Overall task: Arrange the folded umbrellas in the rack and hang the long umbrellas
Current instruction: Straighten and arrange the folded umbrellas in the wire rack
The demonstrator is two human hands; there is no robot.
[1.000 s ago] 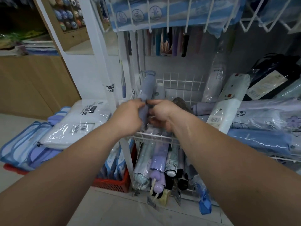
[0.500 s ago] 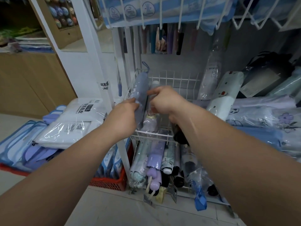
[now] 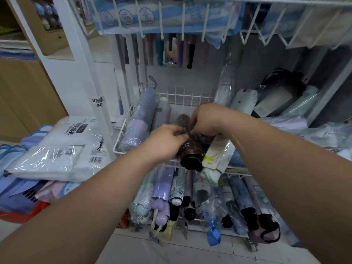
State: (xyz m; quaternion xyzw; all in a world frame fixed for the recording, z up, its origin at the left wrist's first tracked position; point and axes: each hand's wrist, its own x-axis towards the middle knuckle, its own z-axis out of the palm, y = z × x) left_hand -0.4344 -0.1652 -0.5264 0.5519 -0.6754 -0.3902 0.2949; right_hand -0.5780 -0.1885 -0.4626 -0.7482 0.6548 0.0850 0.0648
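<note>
A white wire basket (image 3: 122, 134) on the rack holds folded umbrellas lying side by side. A lilac folded umbrella (image 3: 140, 119) in clear wrap lies along its left wall, with a grey-lilac one (image 3: 162, 115) beside it. In the middle lies a dark brown folded umbrella (image 3: 192, 151), its black handle end sticking over the front rim. My left hand (image 3: 164, 143) pinches it on the left side. My right hand (image 3: 206, 121) grips its upper part from above. A pale umbrella with a white tag (image 3: 217, 151) lies right of it.
Below the basket, a lower shelf is packed with several folded umbrellas (image 3: 200, 199). More wrapped umbrellas (image 3: 285, 130) pile up at the right. Long umbrella handles (image 3: 171, 50) hang under the top wire shelf. Packaged raincoats (image 3: 62, 149) sit on a red crate (image 3: 22, 216) at the left.
Both hands left the lilac umbrella, which now lies along the basket's left wall, and moved right onto the dark brown umbrella. The view has drawn closer to the rack.
</note>
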